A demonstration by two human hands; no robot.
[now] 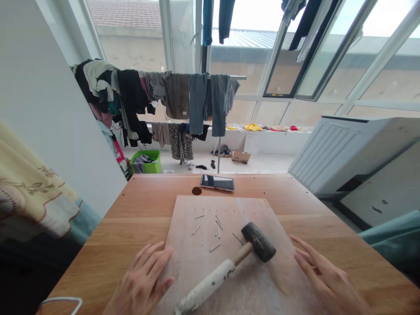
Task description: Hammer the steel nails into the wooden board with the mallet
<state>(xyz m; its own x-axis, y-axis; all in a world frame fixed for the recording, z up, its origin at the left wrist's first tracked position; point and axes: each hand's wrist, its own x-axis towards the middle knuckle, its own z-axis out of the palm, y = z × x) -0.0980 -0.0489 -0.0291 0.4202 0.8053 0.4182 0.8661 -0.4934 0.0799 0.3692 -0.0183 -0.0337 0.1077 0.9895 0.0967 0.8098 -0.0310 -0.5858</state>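
Note:
A flat wooden board [190, 284] lies on the wooden table, with a row of small dark holes or dots near its far edge. Several loose nails [215, 247] are scattered over its middle. Across the board rests a rubber mallet [259, 241], its black head to the right and its worn white-wrapped handle pointing toward me at lower left. My left hand [141, 278] lies by the board's left edge, fingers stretched out and touching it. At the right edge, my right hand [324, 273] rests with its fingers extended. Neither hand holds anything.
Beyond the board, a phone [217, 183] lies beside a round hole [197, 190] in the table [151, 205]. A white cable [62, 299] is at lower left. Past the table stand a laundry-laden drying rack [218, 153], a green basket [154, 165] and a white appliance [331, 148].

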